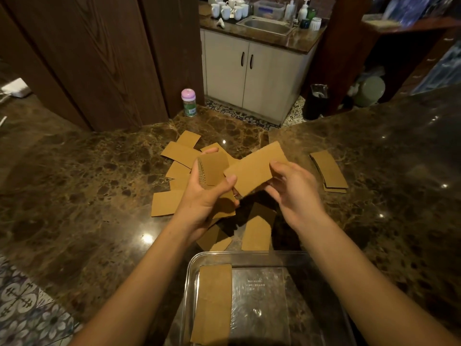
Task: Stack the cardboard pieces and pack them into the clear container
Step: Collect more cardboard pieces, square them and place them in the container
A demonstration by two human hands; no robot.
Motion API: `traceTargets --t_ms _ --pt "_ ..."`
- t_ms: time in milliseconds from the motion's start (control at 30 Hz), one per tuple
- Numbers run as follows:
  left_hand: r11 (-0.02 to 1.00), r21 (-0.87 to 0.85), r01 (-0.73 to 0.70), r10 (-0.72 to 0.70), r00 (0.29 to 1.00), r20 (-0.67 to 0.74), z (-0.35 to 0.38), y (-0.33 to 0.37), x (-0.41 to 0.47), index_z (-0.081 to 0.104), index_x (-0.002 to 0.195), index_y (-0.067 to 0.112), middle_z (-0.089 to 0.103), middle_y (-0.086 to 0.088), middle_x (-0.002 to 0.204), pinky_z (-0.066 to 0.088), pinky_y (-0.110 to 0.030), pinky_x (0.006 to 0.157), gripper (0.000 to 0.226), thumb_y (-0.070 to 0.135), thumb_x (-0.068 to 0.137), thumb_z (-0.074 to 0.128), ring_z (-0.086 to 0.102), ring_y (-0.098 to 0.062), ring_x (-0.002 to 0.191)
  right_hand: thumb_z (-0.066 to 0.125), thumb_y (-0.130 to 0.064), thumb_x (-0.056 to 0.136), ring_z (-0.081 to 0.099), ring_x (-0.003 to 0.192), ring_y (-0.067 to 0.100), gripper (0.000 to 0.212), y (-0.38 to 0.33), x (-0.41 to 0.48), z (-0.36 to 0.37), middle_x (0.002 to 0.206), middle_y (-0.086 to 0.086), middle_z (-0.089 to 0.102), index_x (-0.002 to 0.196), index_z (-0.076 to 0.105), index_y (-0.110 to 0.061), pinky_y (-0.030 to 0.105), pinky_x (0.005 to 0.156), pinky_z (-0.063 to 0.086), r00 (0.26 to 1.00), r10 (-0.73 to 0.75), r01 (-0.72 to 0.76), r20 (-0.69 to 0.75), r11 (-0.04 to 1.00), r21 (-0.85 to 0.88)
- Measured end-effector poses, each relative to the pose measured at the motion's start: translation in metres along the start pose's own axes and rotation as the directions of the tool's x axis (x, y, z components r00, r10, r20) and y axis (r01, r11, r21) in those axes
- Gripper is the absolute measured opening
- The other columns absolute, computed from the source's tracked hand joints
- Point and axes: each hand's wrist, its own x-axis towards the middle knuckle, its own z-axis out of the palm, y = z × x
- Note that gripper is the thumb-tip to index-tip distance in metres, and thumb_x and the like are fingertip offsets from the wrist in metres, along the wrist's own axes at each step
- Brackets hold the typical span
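While the left hand [204, 196] grips a stack [213, 171], the right hand [291, 193] pinches one piece [254, 168] above loose pieces [174, 153] mid-worktop [99, 171]; the container [249, 255] at the near edge holds a pile [212, 303] along its left wall.

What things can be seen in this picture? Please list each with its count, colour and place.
loose cardboard pieces: many, brown, scattered mid-counter
side stack: one, brown, counter right
clear container: one, clear, near edge
packed cardboard: at least one, brown, container's left side
counter: one, dark marble
bottle: one, green with pink cap, counter's far edge
cups: several, white, beside sink
sink: one, steel, back
left hand: one, holds small cardboard bundle
right hand: one, pinches single cardboard piece
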Motion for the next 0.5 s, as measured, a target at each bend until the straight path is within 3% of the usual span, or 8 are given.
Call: traceTargets --t_ms 100,167,333,500 --pt "0.990 0.087 -0.109 0.110 0.994 -0.007 0.006 -0.002 0.000 0.050 0.136 0.036 0.072 0.004 0.109 0.060 -0.035 0.070 0.081 0.021 0.068 0.090 0.069 -0.018 0.096 0.065 -0.010 0.098 0.076 0.094 0.022 0.010 0.006 -0.009 0.008 0.106 0.011 0.079 0.104 0.070 -0.015 0.032 0.079 0.059 0.992 0.108 -0.097 -0.059 0.981 0.165" --pt "0.986 0.089 -0.140 0.144 0.989 -0.032 0.010 -0.002 0.000 0.049 0.137 0.036 0.071 0.002 0.110 0.059 -0.036 0.075 0.082 0.020 0.070 0.092 0.070 -0.017 0.097 0.066 -0.012 0.098 0.078 0.085 0.020 0.008 0.012 -0.018 0.013 0.097 0.011 0.081 0.104 0.070 -0.014 0.031 0.074 0.060 0.991 0.127 -0.118 -0.048 0.980 0.163" --pt "0.966 0.062 -0.253 0.259 0.953 -0.156 0.016 0.004 0.004 0.047 0.136 0.032 0.066 -0.012 0.112 0.059 -0.042 0.087 0.073 0.008 0.079 0.085 0.067 -0.023 0.098 0.063 -0.023 0.102 0.063 0.062 0.013 0.016 0.022 -0.035 0.013 0.074 0.006 0.069 0.106 0.070 -0.010 0.030 0.071 0.056 0.968 0.207 -0.180 0.142 0.967 -0.181" --pt "0.978 -0.004 -0.210 0.207 0.968 -0.144 0.023 0.002 0.006 0.044 0.143 0.021 0.066 -0.028 0.120 0.052 -0.063 0.098 0.064 0.010 0.089 0.077 0.070 -0.034 0.103 0.061 -0.039 0.102 0.059 0.055 0.012 0.039 0.025 -0.047 0.021 0.075 0.013 0.075 0.089 0.072 -0.005 0.026 0.061 0.055 0.879 0.367 -0.251 0.305 0.899 -0.360"
